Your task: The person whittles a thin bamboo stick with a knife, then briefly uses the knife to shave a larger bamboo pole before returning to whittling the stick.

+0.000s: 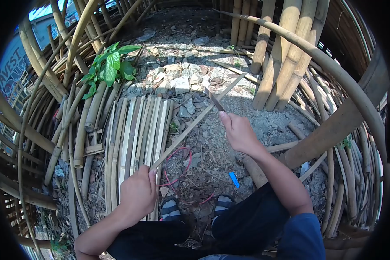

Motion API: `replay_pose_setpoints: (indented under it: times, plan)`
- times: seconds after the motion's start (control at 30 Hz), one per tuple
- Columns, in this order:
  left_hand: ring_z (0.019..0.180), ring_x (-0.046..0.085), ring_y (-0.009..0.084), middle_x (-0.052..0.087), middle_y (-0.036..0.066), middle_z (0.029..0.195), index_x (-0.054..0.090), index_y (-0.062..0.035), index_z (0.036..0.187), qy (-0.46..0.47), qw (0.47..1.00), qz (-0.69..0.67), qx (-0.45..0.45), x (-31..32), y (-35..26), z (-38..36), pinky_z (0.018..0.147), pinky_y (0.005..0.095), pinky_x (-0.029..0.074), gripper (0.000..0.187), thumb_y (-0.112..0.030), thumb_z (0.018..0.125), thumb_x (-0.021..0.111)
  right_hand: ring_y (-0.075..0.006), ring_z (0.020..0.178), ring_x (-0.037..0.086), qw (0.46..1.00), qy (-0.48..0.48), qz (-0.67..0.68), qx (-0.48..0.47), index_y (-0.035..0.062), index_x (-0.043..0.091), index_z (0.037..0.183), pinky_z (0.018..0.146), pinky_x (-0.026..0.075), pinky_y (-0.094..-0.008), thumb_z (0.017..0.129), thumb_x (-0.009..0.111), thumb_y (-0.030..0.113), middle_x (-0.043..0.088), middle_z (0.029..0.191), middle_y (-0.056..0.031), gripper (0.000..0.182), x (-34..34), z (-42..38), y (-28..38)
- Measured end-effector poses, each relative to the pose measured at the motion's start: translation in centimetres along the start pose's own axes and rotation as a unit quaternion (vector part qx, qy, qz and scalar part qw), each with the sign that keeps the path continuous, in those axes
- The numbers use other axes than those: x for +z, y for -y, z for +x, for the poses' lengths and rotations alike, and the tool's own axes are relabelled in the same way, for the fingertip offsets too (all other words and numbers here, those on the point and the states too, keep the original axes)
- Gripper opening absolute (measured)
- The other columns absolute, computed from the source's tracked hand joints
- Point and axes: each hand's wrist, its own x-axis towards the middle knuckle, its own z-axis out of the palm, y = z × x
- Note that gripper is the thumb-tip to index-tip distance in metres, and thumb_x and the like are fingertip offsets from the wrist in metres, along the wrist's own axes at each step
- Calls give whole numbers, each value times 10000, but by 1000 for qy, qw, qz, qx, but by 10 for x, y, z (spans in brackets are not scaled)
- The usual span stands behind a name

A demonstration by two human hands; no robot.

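My left hand is closed around the near end of a long, thin bamboo strip, which slants up and away to the right. In my right hand is a knife, its handle hidden by my fingers. The dark blade points up and to the left and lies over or against the strip's far part; whether it cuts in cannot be seen. Split bamboo slats lie side by side on the ground, left of the strip. A pink string loops on the ground below the strip.
A small blue object lies before my feet. Thick bamboo poles stand at the right, and a curved pole arches overhead there. A leafy green plant grows at the left. Broken stones cover the ground ahead.
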Motion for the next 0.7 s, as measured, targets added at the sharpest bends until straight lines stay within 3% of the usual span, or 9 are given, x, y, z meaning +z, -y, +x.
replay_pose_setpoints:
  times: [0.07, 0.1, 0.17, 0.27, 0.33, 0.4, 0.53, 0.6, 0.7]
  plan:
    - [713, 633, 467, 634, 253, 793, 534, 7, 947, 1, 1000, 10, 0, 3, 0, 2, 665, 561, 486, 304, -248, 1072, 426, -468, 657, 608, 999, 32, -6, 9, -56, 579, 786, 640, 450, -531, 1073, 465, 373, 558, 632, -265, 528, 0, -12, 11]
    - [714, 612, 508, 625, 284, 765, 558, 21, 992, -8, 1000, -2, 1, 3, -2, 3, 666, 589, 457, 300, -228, 1078, 414, -481, 652, 644, 998, 66, 10, -18, -27, 609, 820, 640, 490, -573, 1073, 419, 419, 617, 643, -258, 548, 1, -23, 26]
    - [712, 611, 508, 623, 282, 761, 559, 18, 991, -11, 1000, -5, 5, 3, -4, 5, 663, 587, 456, 298, -226, 1078, 413, -480, 628, 639, 985, 149, 33, -80, -27, 610, 838, 630, 494, -576, 1072, 416, 421, 616, 638, -259, 541, 5, -52, 58]
    - [707, 605, 509, 616, 279, 750, 561, 14, 985, -17, 1000, -12, 15, 2, -9, 3, 658, 586, 454, 297, -223, 1079, 409, -480, 608, 635, 974, 195, 37, -110, -27, 608, 853, 623, 498, -580, 1072, 420, 412, 616, 637, -260, 525, 26, -68, 61]
    - [706, 601, 510, 610, 278, 745, 561, 13, 979, -18, 1000, -12, 22, 0, -7, 1, 656, 585, 451, 297, -221, 1079, 407, -475, 614, 636, 980, 174, 38, -90, -31, 611, 837, 630, 496, -572, 1071, 422, 417, 615, 636, -260, 540, 20, -47, 42]
    - [706, 596, 514, 601, 278, 737, 559, 14, 964, -11, 1000, -14, 1, -1, -1, 0, 654, 586, 446, 303, -219, 1080, 404, -443, 563, 589, 996, 65, 48, -32, -38, 586, 797, 574, 452, -510, 1063, 488, 364, 546, 588, -240, 492, 11, -21, 14]
    - [706, 592, 514, 595, 277, 729, 556, 14, 943, -10, 1000, -10, 2, 2, 0, 4, 652, 585, 441, 306, -215, 1079, 406, -429, 559, 583, 998, 41, 54, -11, -40, 589, 795, 576, 445, -503, 1061, 495, 372, 533, 588, -241, 499, 10, -14, 6]
    - [708, 594, 512, 597, 279, 732, 558, 13, 931, -10, 1000, -25, 17, 1, -3, 5, 655, 587, 440, 306, -208, 1078, 406, -432, 543, 571, 990, 115, 83, -26, -44, 582, 795, 569, 439, -502, 1066, 484, 361, 517, 579, -247, 497, 11, -35, 35]
    - [708, 593, 511, 597, 281, 737, 560, 12, 924, -17, 999, -31, 18, 1, -7, 5, 658, 587, 440, 302, -201, 1076, 408, -478, 611, 623, 975, 193, 82, -80, -35, 614, 828, 640, 493, -561, 1071, 424, 429, 602, 624, -269, 557, 21, -59, 54]
